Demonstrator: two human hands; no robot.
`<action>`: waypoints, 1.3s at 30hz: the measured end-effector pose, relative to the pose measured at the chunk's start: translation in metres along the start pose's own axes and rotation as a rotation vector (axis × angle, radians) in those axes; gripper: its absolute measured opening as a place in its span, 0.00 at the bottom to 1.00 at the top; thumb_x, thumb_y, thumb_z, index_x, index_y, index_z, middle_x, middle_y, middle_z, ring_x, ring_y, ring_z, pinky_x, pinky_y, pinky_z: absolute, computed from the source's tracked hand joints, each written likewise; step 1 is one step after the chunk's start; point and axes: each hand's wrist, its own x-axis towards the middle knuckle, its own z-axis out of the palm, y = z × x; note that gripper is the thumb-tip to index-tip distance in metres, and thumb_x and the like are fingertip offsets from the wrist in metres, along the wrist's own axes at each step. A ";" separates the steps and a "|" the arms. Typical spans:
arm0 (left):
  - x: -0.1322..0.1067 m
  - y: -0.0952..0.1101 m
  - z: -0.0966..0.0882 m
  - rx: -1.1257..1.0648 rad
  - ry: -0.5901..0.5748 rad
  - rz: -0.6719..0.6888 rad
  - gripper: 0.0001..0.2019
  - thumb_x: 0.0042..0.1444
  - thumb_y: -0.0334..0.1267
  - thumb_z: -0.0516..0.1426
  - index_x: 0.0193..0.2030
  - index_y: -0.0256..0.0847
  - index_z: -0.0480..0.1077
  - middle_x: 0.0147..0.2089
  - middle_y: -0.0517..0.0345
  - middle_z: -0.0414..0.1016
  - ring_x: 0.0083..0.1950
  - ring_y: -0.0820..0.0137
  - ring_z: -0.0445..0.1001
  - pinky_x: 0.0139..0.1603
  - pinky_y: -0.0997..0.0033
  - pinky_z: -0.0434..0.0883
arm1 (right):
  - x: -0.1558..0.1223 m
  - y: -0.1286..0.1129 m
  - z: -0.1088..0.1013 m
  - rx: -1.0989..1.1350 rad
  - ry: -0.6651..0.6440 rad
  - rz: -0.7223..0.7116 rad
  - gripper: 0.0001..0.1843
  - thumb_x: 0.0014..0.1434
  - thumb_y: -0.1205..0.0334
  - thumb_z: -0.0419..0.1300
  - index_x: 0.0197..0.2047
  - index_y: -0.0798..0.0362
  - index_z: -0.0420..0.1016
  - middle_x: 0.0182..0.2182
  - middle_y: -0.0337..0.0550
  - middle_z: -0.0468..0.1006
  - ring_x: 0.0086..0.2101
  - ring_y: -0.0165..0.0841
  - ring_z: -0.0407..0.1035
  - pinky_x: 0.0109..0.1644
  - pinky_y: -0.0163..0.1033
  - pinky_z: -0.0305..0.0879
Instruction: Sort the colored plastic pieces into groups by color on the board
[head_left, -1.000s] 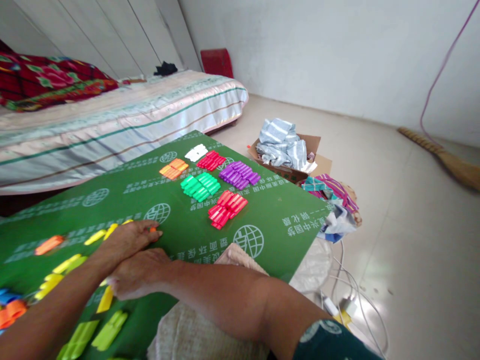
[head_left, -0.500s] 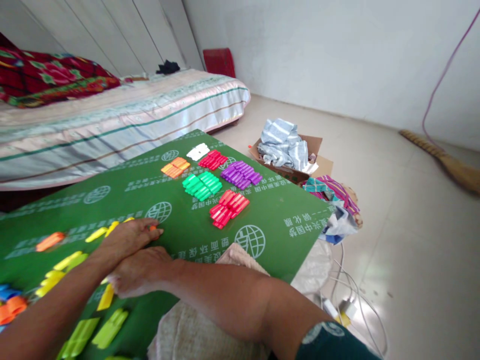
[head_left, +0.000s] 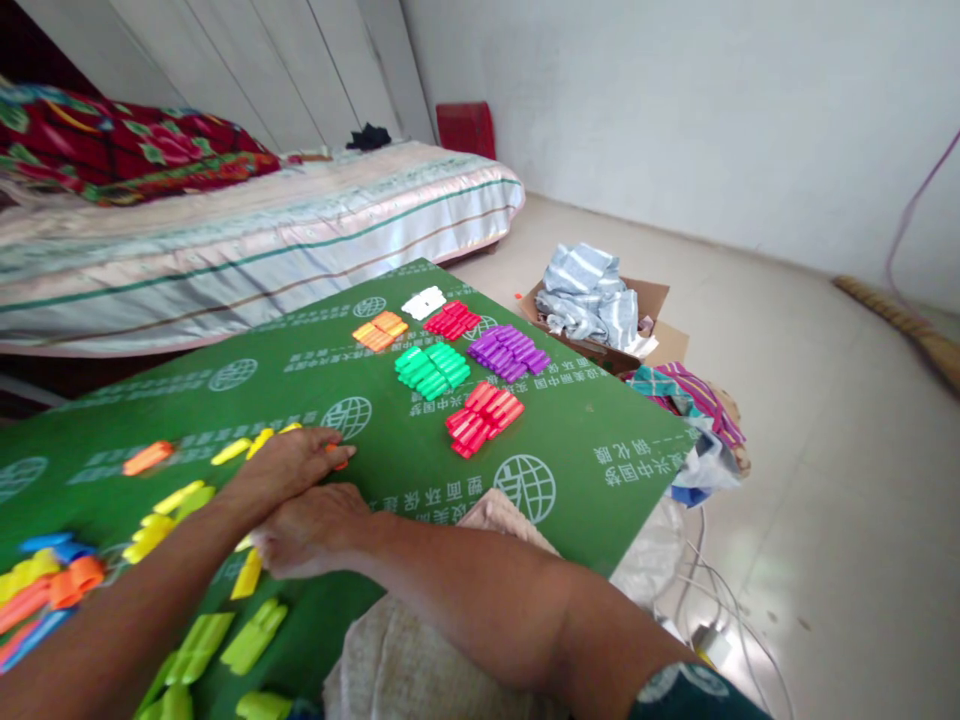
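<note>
My left hand (head_left: 296,462) reaches over the green board from the lower left, its fingers closed around a small orange plastic piece (head_left: 341,456). Just below, and partly covered by the left wrist, my right hand (head_left: 315,525) is curled closed; what it holds, if anything, is hidden. Yellow plastic pieces (head_left: 154,535) lie left of the hands, beyond the left forearm. Near the right hand is another yellow piece (head_left: 247,573). A loose orange piece (head_left: 148,458) rests farther left.
On the green board (head_left: 577,530) lie sorted groups of green pieces (head_left: 433,370), purple pieces (head_left: 510,353) and red pieces (head_left: 484,418). Mixed pieces (head_left: 52,580) sit at lower left. A cardboard box (head_left: 652,298) with cloth, cables (head_left: 739,620) and a bed (head_left: 300,225) surround it.
The view has turned slightly left, so the scene sits farther right. Both hands stay crossed in nearly the same place on the board, the orange piece still at my left fingertips.
</note>
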 end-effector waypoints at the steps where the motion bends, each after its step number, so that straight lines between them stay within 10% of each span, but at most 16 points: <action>1: 0.000 -0.001 0.000 -0.015 0.000 0.014 0.23 0.54 0.52 0.43 0.40 0.38 0.71 0.41 0.52 0.77 0.45 0.61 0.74 0.48 0.67 0.67 | -0.001 0.000 -0.001 -0.013 -0.027 -0.008 0.17 0.54 0.57 0.53 0.44 0.56 0.73 0.44 0.52 0.78 0.43 0.42 0.74 0.39 0.42 0.72; 18: -0.010 -0.021 0.010 -0.065 0.065 0.157 0.24 0.49 0.31 0.49 0.53 0.44 0.71 0.44 0.54 0.76 0.45 0.67 0.73 0.48 0.72 0.68 | -0.003 -0.005 0.019 -0.109 0.026 0.058 0.14 0.56 0.58 0.51 0.37 0.48 0.77 0.33 0.43 0.81 0.37 0.40 0.75 0.37 0.42 0.70; 27: -0.016 -0.013 0.008 -0.016 0.090 0.307 0.13 0.46 0.26 0.53 0.35 0.44 0.75 0.41 0.54 0.73 0.44 0.66 0.72 0.45 0.70 0.67 | -0.007 -0.010 0.021 -0.068 0.045 0.085 0.12 0.54 0.61 0.53 0.37 0.46 0.77 0.34 0.41 0.81 0.38 0.37 0.75 0.39 0.39 0.68; 39: 0.019 -0.040 0.014 -0.107 0.212 0.051 0.07 0.54 0.36 0.53 0.31 0.42 0.72 0.31 0.58 0.75 0.35 0.69 0.72 0.34 0.73 0.63 | -0.007 -0.010 0.034 0.000 0.107 0.112 0.13 0.55 0.61 0.50 0.34 0.46 0.77 0.33 0.38 0.82 0.35 0.34 0.76 0.36 0.36 0.65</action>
